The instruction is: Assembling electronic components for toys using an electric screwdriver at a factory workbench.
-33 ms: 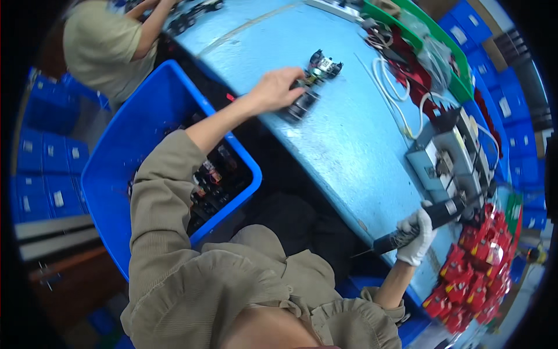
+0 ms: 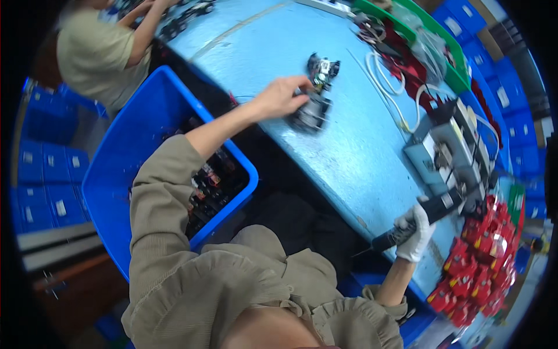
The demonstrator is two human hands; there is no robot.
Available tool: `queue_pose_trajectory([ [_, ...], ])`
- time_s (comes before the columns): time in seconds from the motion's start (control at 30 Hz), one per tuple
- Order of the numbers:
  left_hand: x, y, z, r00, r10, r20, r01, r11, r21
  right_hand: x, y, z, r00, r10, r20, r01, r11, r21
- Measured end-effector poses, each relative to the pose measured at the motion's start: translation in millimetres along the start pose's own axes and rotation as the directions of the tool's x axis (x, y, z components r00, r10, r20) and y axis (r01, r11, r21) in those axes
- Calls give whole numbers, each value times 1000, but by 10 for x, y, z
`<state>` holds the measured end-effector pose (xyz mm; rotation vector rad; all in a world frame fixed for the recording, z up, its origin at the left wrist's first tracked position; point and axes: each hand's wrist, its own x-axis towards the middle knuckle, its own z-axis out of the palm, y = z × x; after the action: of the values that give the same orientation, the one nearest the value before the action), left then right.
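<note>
My bare left hand (image 2: 285, 96) reaches over the blue table. Its thumb and fingers close on the near side of a black toy car chassis (image 2: 324, 71) with wheels and an exposed green and white middle. The chassis' near end is smeared by motion. In a white glove, my right hand (image 2: 415, 232) wraps round a black electric screwdriver (image 2: 439, 209) at the table's right front edge. Its thin bit points left, out past the edge.
A blue bin (image 2: 110, 168) with several dark chassis stands at my left. Red toy car shells (image 2: 479, 262) are heaped at right, beside a grey metal device (image 2: 427, 154). White cable (image 2: 376, 75) and a green crate (image 2: 456, 58) lie beyond. A co-worker (image 2: 96, 52) works at far left.
My left hand and the chassis' near end have shifted a little to the right. The right hand still grips the screwdriver, and the whole view has moved slightly.
</note>
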<state>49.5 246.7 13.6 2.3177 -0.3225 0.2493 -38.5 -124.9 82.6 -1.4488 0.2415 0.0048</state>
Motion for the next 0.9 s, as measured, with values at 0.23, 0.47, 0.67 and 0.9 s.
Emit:
queue_pose_trajectory([
  [0.23, 123, 1320, 397, 787, -103, 608, 411, 822, -393, 173, 94, 173, 943, 104, 316, -30, 973, -230],
  [0.47, 896, 1667, -13, 562, -152, 813, -100, 963, 250, 216, 229, 142, 833, 302, 464, -207, 947, -246],
  [0.67, 1312, 849, 169, 695, 556, 456, -703, 395, 591, 153, 321, 167, 823, 309, 477, -324, 945, -53],
  [0.9, 1225, 1254, 126, 729, 552, 405, -679, 509, 529, 132, 751, 90, 935, 114, 335, -247, 887, 390],
])
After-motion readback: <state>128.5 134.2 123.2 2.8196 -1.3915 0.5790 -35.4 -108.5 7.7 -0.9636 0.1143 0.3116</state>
